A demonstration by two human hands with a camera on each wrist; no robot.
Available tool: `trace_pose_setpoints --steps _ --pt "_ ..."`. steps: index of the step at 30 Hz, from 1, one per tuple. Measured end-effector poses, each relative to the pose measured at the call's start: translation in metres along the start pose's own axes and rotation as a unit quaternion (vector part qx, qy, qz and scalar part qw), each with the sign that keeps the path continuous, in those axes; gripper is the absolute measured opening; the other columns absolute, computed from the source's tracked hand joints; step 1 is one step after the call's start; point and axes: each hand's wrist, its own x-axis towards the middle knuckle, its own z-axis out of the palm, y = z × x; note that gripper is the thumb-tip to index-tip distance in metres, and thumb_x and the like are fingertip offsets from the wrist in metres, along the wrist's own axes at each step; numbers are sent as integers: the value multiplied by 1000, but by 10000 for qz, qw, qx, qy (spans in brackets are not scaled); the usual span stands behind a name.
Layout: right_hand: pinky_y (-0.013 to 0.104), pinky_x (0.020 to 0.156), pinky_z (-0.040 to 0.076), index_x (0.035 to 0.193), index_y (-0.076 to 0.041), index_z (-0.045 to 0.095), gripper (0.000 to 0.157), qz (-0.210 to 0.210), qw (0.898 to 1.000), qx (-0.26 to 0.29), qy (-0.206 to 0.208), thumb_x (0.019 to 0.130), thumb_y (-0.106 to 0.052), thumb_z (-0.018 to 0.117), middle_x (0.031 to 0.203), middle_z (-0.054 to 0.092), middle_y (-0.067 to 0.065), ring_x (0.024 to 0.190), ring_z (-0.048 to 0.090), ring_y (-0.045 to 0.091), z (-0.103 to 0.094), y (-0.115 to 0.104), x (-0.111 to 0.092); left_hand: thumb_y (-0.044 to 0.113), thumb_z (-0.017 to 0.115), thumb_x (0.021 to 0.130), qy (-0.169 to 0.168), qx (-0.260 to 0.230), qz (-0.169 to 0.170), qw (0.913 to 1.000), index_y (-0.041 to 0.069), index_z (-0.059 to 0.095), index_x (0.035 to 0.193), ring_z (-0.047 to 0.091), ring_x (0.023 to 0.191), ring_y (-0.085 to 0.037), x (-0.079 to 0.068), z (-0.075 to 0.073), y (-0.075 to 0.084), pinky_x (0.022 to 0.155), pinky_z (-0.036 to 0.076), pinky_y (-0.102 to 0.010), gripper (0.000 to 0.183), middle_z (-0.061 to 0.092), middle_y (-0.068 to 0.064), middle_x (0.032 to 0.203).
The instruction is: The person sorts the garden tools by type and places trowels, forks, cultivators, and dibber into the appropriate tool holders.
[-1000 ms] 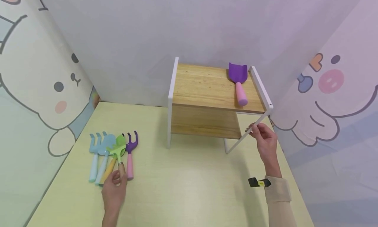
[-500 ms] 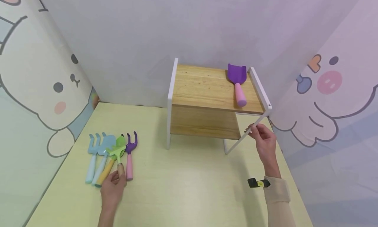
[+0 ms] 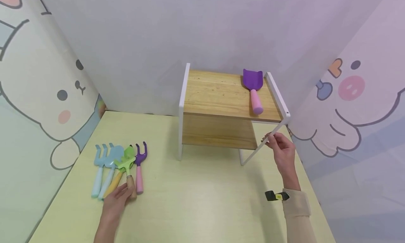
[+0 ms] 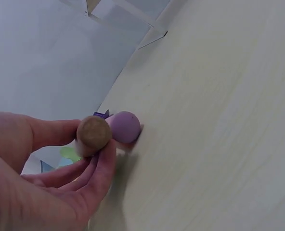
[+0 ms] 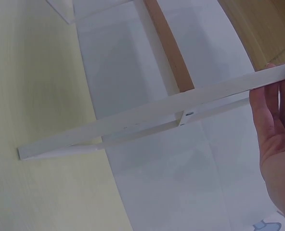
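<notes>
At the left, my left hand [image 3: 114,201] pinches the wooden handle of a light-green hand rake [image 3: 126,162], which lies over a green trowel with a yellow handle [image 3: 114,184]. In the left wrist view, thumb and fingers hold the butt of that wooden handle [image 4: 93,133]. Right beside it is a purple hand fork [image 3: 139,178] with a pink handle. My right hand [image 3: 282,154] grips the slanting white side frame [image 5: 133,117] of a two-tier wooden shelf [image 3: 218,95]. A purple scoop with a pink handle [image 3: 255,101] lies on the upper board.
A light-blue hand fork [image 3: 97,179] and a light-blue trowel [image 3: 108,183] lie left of the green tools. The shelf's lower board [image 3: 218,132] sits under the top one. Printed curtains [image 3: 357,137] stand around the pale table [image 3: 196,200].
My left hand has shifted slightly left around the rake's wooden handle, with its wrist swung left. My right hand keeps its grip on the frame. The whole view has drifted slightly.
</notes>
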Motion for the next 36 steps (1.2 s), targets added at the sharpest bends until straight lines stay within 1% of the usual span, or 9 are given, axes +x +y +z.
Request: trace_pose_setpoints --steps 1,3,5,7,9,18,21,27,36 --pt "29 86 59 109 19 62 15 6 10000 -25 6 102 8 56 98 73 6 91 73 14 0 0 0 28 67 102 -39 -202 -24 9998 -6 34 155 63 92 8 0 0 0 85 53 -13 71 56 -23 144" --pt "29 86 59 109 19 62 15 23 10000 -65 20 102 7 56 97 73 6 91 73 14 0 0 0 24 69 100 -99 -564 -88 9983 -6 32 156 64 89 9 -2 0 1 87 54 -16 73 64 -13 133" --pt "28 85 59 109 19 63 16 47 9999 -122 24 102 6 57 98 73 6 91 73 14 0 0 0 22 71 99 -113 -798 -164 9966 -5 31 157 65 90 7 -4 0 1 90 55 -18 75 67 -1 121" --pt "28 85 59 109 18 63 16 71 9998 -175 15 102 5 58 98 73 6 91 73 14 -1 0 0 22 73 98 -132 -928 -216 9954 -3 30 158 65 91 5 -5 1 2 92 55 -20 77 67 6 114" --pt "28 85 59 110 18 63 16 92 9997 -205 -15 102 5 57 98 73 6 91 73 14 -1 0 -1 22 73 98 -158 -960 -209 9950 -2 29 158 66 93 5 -6 2 2 92 55 -21 78 66 5 116" --pt "28 85 59 108 19 62 16 93 9998 -162 40 102 5 58 97 73 6 90 73 14 0 -1 0 23 76 96 -230 -827 -72 9963 0 30 159 66 95 4 -16 11 7 91 56 -21 81 54 -14 145" --pt "28 85 60 109 19 62 17 96 9997 -228 32 102 4 58 97 73 6 90 73 14 1 -1 0 25 77 95 -256 -789 -14 9965 1 32 158 67 95 3 -19 13 7 90 56 -21 82 57 -11 143" --pt "29 85 59 110 16 63 16 112 9994 -331 -38 103 2 58 97 72 4 90 73 13 1 -2 -2 22 77 95 -267 -893 131 9956 1 36 156 68 98 0 -28 19 8 90 57 -22 77 68 2 127" --pt "28 86 59 110 17 63 16 97 9997 -208 -27 103 4 57 98 72 6 90 72 14 0 -1 -1 30 78 94 -373 -747 365 9958 7 43 153 67 104 -2 -41 29 15 90 56 -23 72 65 1 130"
